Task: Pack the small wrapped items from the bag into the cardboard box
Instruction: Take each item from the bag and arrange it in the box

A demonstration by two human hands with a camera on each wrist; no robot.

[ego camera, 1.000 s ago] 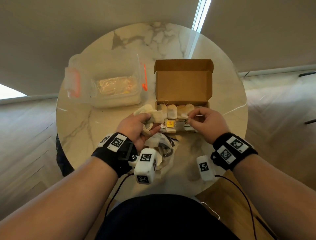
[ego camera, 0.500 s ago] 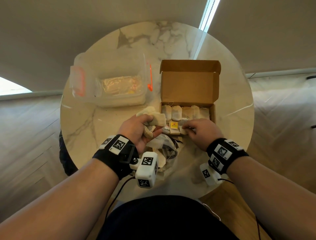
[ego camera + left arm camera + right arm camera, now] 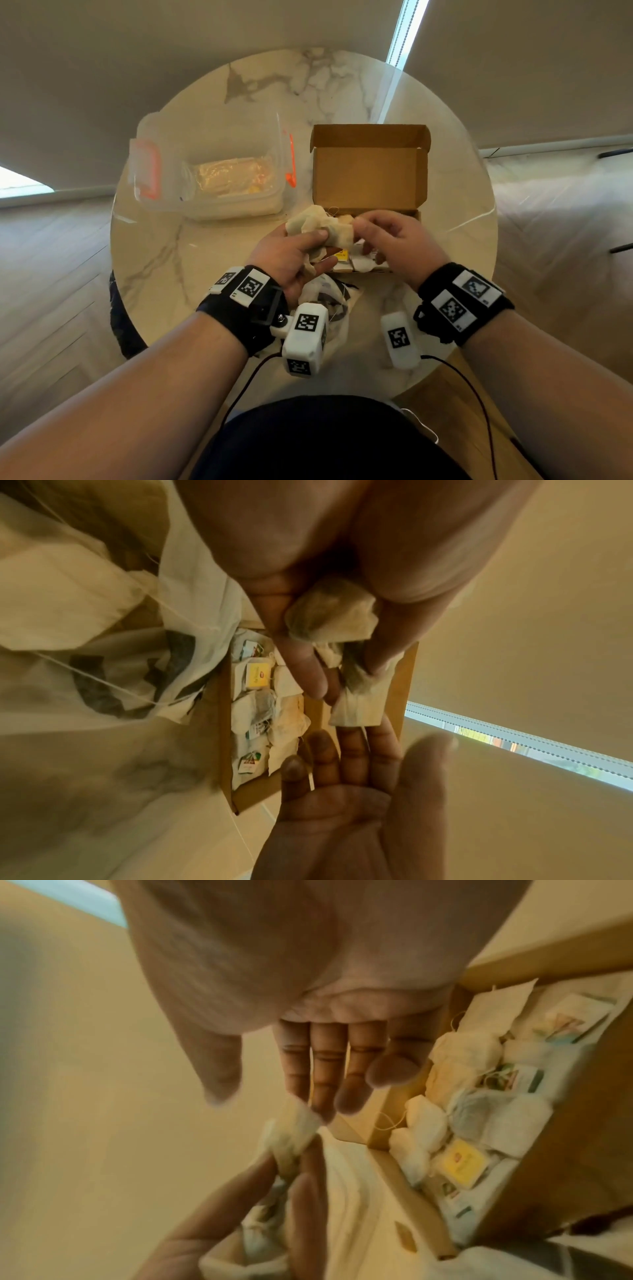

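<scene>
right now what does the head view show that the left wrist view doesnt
Only the head view shows the round marble table, the clear plastic container with orange clips, the cardboard box's upright lid, and both wrist bands.

Only the left wrist view shows the box's packed rows closely, including a yellow-tagged packet, and the right hand's palm side.

Both show the left hand gripping a bunch of wrapped items, the right hand reaching to them, and the white plastic bag by the box.
</scene>
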